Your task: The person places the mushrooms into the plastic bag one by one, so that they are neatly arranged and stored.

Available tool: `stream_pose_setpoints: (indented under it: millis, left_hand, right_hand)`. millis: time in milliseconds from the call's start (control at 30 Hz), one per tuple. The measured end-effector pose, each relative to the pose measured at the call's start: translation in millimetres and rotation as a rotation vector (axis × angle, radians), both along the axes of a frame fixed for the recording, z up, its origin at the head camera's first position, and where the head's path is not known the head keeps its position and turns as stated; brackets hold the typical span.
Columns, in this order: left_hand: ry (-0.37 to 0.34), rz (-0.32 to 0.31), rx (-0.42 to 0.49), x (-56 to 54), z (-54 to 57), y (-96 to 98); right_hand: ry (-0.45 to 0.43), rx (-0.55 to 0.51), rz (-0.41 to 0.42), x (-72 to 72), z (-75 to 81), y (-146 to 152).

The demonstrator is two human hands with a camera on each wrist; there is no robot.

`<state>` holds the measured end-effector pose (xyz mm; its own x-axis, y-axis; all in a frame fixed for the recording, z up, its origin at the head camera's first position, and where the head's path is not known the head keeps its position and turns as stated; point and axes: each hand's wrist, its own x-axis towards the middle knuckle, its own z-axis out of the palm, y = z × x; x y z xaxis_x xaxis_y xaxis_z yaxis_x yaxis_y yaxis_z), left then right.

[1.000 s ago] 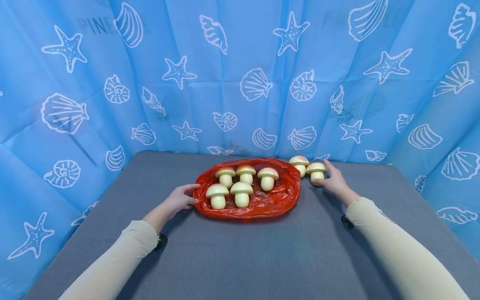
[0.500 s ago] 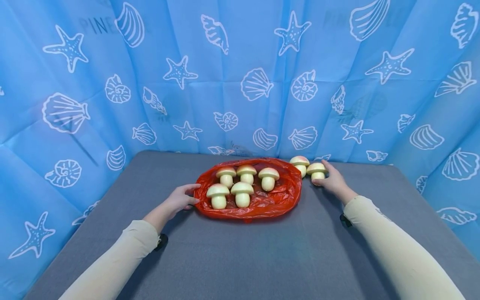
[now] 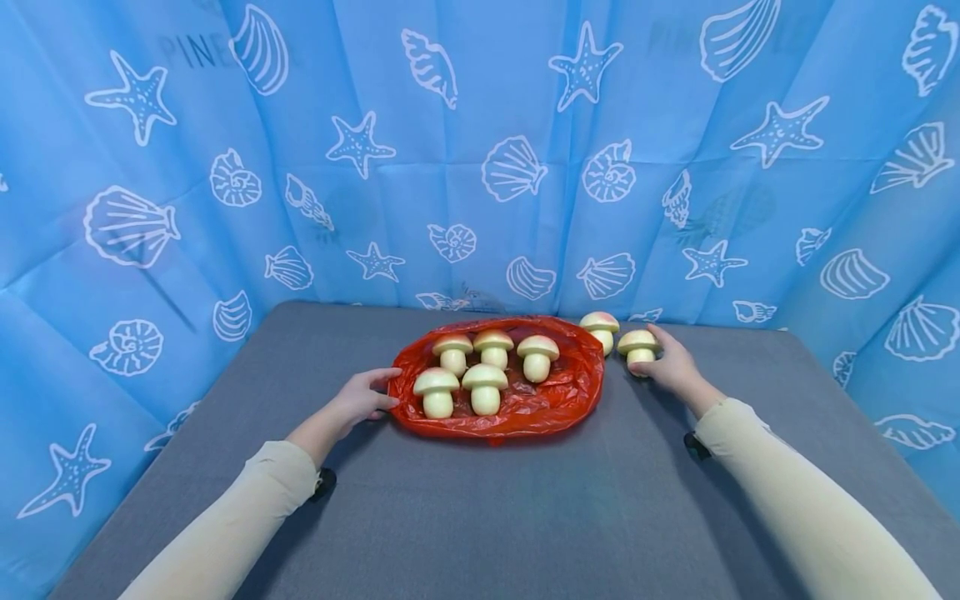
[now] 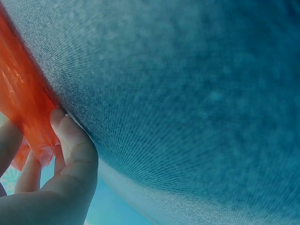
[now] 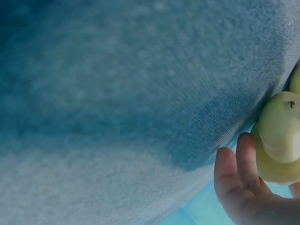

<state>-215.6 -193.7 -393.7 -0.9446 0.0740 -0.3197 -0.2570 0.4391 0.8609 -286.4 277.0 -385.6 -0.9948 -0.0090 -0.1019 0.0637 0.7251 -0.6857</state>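
A red plastic bag [image 3: 495, 429] lies spread with its mouth upward, and several pale mushrooms [image 3: 484, 390] with rounded caps sit inside it. My left hand [image 3: 357, 397] grips the bag's left end, the red film [image 4: 23, 93] lying between thumb and fingers in the left wrist view. Right of the bag, my right hand [image 3: 672, 367] holds a mushroom [image 3: 638, 343] by its cap and stem. That mushroom [image 5: 281, 136] appears close up in the right wrist view, partly cut off by the frame. Another mushroom [image 3: 600, 332] stands between it and the bag.
A grey cloth-covered table [image 3: 480, 517] carries everything. Behind it and at both sides hangs a blue curtain [image 3: 465, 108] printed with white shells and starfish. The bag lies near the table's back edge.
My right hand and the mushroom it holds have shifted slightly right and nearer, opening a small gap from the other mushroom. The left hand and bag look unmoved.
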Motion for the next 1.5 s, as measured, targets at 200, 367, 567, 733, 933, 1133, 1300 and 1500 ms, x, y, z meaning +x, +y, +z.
stream_pose_setpoints:
  millis: [200,367,567,733,933,1133,1300,1500]
  left_hand:
    - [-0.001,0.001,-0.001,0.0,-0.3,0.0]
    - [0.003,0.003,0.001,0.6,-0.4,0.0]
    - [0.007,0.007,0.000,1.0,0.3,0.5]
    - [0.006,0.004,0.002,0.9,0.1,0.6]
    - [0.004,-0.004,0.010,1.2,-0.1,1.1]
    - [0.000,0.002,0.013,0.9,0.2,0.6]
    - [0.004,-0.004,0.010,0.9,0.6,-0.3]
    - [0.004,-0.008,0.016,1.1,0.9,-0.6]
  right_hand:
    - [-0.004,0.003,0.000,9.9,6.4,1]
    - [-0.005,-0.006,0.004,17.8,10.8,2]
    - [-0.009,-0.045,-0.002,25.2,15.6,1]
    - [-0.010,-0.071,0.010,33.6,20.8,-1]
    - [-0.009,-0.099,0.018,43.3,26.3,-2]
    - [0.005,-0.097,0.024,53.4,31.9,-4]
    - [0.008,-0.115,0.032,62.7,38.4,-7]
    - [0.032,-0.124,0.056,73.3,44.5,-10]
